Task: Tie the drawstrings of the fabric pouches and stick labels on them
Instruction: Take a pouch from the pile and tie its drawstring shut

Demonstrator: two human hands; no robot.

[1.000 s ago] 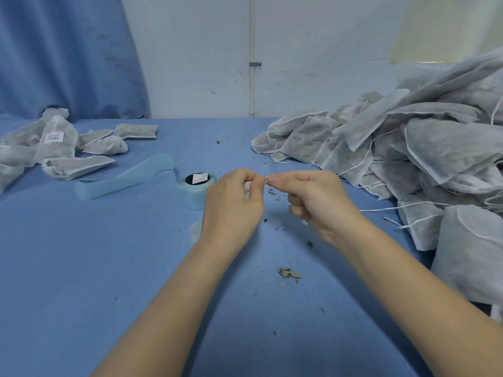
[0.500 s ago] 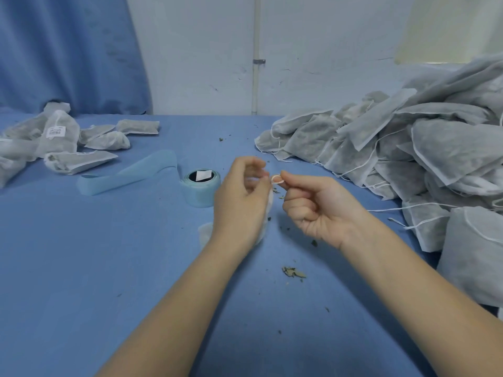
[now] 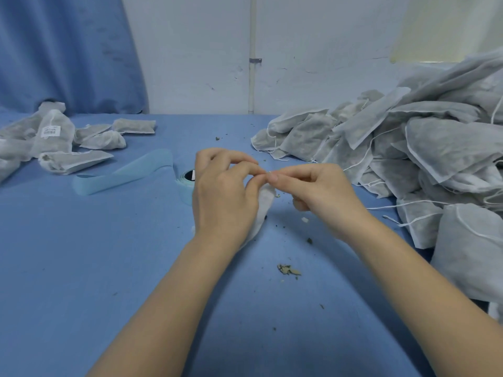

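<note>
Small packing workshop: heaped fabric pouches (image 3: 424, 148), label roll (image 3: 186, 183), blue-covered worktable (image 3: 81, 268), bare wall (image 3: 313, 50).

A blue table (image 3: 81, 268) fills most of the frame. Small dried leaf crumbs (image 3: 288, 270) lie in a cluster at lower centre, with finer specks scattered around and a few more toward the upper middle. Behind the table stands a white wall (image 3: 196, 50) with a thin vertical pipe (image 3: 252, 77) clipped to it. A blue curtain (image 3: 62, 50) hangs in the upper left.

Both hands (image 3: 268, 186) pinch a white pouch (image 3: 262, 206) above the blue table (image 3: 81, 268)
</note>
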